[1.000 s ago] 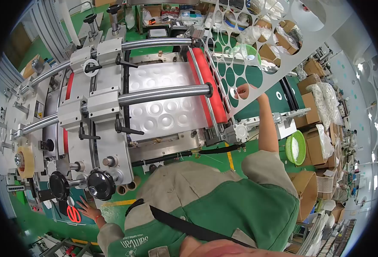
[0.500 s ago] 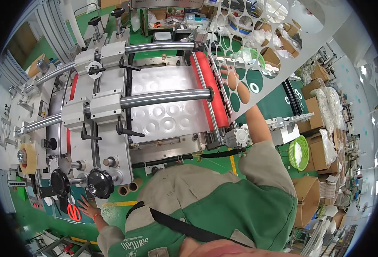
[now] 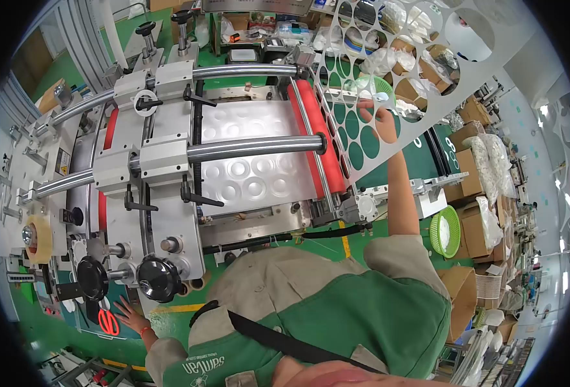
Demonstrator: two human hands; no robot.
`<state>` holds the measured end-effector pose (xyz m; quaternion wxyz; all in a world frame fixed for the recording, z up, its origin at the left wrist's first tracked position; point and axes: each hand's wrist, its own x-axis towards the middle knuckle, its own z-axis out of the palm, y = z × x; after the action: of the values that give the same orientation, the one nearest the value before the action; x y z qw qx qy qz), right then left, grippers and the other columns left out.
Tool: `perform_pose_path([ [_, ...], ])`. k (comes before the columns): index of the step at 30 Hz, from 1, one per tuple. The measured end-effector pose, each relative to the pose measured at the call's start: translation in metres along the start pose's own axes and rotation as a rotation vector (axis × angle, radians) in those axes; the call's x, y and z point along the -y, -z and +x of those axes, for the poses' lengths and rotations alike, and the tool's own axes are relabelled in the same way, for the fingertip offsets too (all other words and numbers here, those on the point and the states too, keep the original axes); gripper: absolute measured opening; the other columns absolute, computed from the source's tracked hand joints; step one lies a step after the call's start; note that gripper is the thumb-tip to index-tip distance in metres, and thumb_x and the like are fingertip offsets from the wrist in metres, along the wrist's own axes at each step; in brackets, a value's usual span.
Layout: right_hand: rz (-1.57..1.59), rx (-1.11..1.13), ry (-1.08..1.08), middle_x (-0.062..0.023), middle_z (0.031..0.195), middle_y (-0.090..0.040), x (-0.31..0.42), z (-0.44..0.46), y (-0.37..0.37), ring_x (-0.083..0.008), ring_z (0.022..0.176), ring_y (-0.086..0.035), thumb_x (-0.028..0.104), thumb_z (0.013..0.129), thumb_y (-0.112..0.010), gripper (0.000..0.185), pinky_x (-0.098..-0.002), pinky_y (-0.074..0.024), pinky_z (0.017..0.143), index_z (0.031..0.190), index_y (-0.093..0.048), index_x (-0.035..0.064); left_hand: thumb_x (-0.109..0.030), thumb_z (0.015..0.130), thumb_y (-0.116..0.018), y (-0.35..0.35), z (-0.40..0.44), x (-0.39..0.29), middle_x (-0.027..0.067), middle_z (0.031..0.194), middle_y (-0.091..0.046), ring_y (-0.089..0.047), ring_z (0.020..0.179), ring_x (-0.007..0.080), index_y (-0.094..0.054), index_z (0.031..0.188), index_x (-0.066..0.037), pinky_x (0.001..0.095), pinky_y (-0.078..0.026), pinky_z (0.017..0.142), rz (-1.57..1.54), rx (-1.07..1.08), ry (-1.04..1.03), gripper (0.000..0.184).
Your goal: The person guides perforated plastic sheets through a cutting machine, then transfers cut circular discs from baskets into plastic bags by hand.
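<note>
My left hand (image 3: 132,318) is at the lower left, fingers spread, beside scissors with orange handles (image 3: 109,322). It holds nothing. My right arm reaches out to the right of the machine. Behind a pale sheet punched with round holes (image 3: 420,132), my right hand (image 3: 383,122) shows in part through the openings. Its fingers look bent and apart above a green conveyor belt (image 3: 395,173), with nothing visible between them; the sheet hides some of the hand. The sheet rises at a slant from beside the machine's red roller (image 3: 317,138).
A silvery sheet with round embossed shapes (image 3: 253,177) lies under the machine's steel bars (image 3: 256,148). Black knobs (image 3: 158,278) stick out near my body. White rings (image 3: 454,158) lie on the belt's far end. A green basket (image 3: 445,232) and cardboard boxes (image 3: 475,229) stand at the right.
My right hand has moved right and slightly up behind the punched sheet, its arm straighter. A white ring near it no longer shows in the same spot. My left hand stays spread beside the scissors.
</note>
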<state>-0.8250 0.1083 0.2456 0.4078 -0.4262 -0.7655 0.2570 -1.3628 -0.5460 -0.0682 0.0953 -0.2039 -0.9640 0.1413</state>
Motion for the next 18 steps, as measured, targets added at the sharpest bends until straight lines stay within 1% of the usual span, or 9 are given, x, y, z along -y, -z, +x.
perform_pose_path([
  [3,-0.051,0.008,-0.101,-0.0019,0.097,-0.064,-0.011,-0.001,0.016,-0.0098,0.092,-0.056,0.013,0.083,-0.06,0.025,-0.0261,-0.0439,0.077,0.107,-0.062,0.0086,0.019,0.059,-0.048,0.001,0.0,-0.001,-0.0015,0.152,0.003,-0.018,0.134,0.0396,-0.003,0.145,-0.033,0.0427,-0.032,0.102,-0.004,-0.001,-0.004,0.11],
  [6,0.189,0.043,0.04,-0.0041,0.118,-0.055,0.012,0.008,0.007,-0.0088,0.1,-0.051,0.008,0.089,-0.055,0.038,-0.0237,-0.0418,0.086,0.126,-0.046,0.0049,0.017,0.057,-0.048,-0.001,0.0,0.001,-0.0014,0.152,0.001,-0.019,0.133,0.0394,-0.003,0.144,-0.034,0.0421,-0.032,0.102,-0.016,-0.031,-0.009,0.111],
  [7,0.095,0.055,0.119,-0.004,0.122,-0.053,0.03,0.013,0.002,-0.0085,0.102,-0.049,0.006,0.089,-0.054,0.043,-0.0227,-0.0408,0.087,0.13,-0.042,0.0064,0.017,0.058,-0.048,-0.005,0.0,0.001,-0.0013,0.152,0.001,-0.02,0.133,0.0394,-0.003,0.145,-0.034,0.0416,-0.031,0.102,-0.002,-0.042,-0.003,0.11],
  [10,0.061,0.161,0.158,-0.0005,0.111,-0.056,0.045,0.038,-0.01,-0.0082,0.088,-0.052,0.005,0.087,-0.055,0.048,-0.0208,-0.0419,0.074,0.133,-0.04,0.0117,0.014,0.06,-0.049,-0.004,0.001,0.0,-0.0011,0.152,0.001,-0.023,0.132,0.0395,-0.003,0.145,-0.033,0.0399,-0.032,0.101,0.019,-0.061,0.006,0.108],
  [11,0.024,0.099,0.288,-0.0007,0.097,-0.058,0.04,0.048,-0.019,-0.0077,0.078,-0.053,0.008,0.087,-0.057,0.044,-0.0213,-0.0414,0.064,0.129,-0.046,0.0121,0.014,0.06,-0.05,-0.007,0.001,0.001,-0.001,0.152,0.0,-0.024,0.131,0.0394,-0.003,0.145,-0.033,0.0397,-0.033,0.101,0.015,-0.068,-0.003,0.108],
  [13,-0.086,0.088,0.14,-0.003,0.084,-0.059,0.041,0.06,-0.024,-0.0085,0.074,-0.053,0.012,0.085,-0.06,0.029,-0.0238,-0.0431,0.062,0.114,-0.056,0.0071,0.009,0.069,-0.048,-0.018,0.002,0.006,0.0002,0.152,-0.005,-0.032,0.124,0.0431,-0.011,0.145,-0.032,0.0454,-0.035,0.097,0.032,-0.103,-0.034,0.094],
  [14,-0.132,-0.001,0.27,-0.0025,0.073,-0.06,0.041,0.06,-0.027,-0.0084,0.063,-0.05,0.016,0.084,-0.063,0.018,-0.0235,-0.0401,0.056,0.1,-0.063,0.0067,0.009,0.069,-0.048,-0.017,0.002,0.006,0.0005,0.152,-0.005,-0.033,0.124,0.0431,-0.01,0.145,-0.031,0.0453,-0.036,0.096,0.033,-0.125,-0.038,0.093],
  [16,-0.245,-0.088,0.101,-0.0037,0.071,-0.06,0.043,0.051,-0.022,-0.0099,0.062,-0.05,0.016,0.083,-0.064,0.015,-0.0245,-0.0402,0.056,0.092,-0.064,0.0041,0.01,0.067,-0.05,-0.018,0.002,0.007,0.0008,0.152,-0.001,-0.028,0.128,0.0413,-0.005,0.145,-0.031,0.0428,-0.035,0.098,0.067,-0.103,-0.038,0.099],
  [18,-0.167,-0.129,0.194,-0.0063,0.067,-0.059,0.043,0.04,-0.018,-0.0113,0.062,-0.053,0.018,0.082,-0.066,0.019,-0.0265,-0.0421,0.059,0.084,-0.062,-0.0005,0.012,0.065,-0.053,-0.014,0.002,0.005,0.0016,0.152,0.003,-0.021,0.133,0.0394,0.0,0.145,-0.031,0.0411,-0.033,0.101,0.055,-0.02,-0.013,0.105],
])
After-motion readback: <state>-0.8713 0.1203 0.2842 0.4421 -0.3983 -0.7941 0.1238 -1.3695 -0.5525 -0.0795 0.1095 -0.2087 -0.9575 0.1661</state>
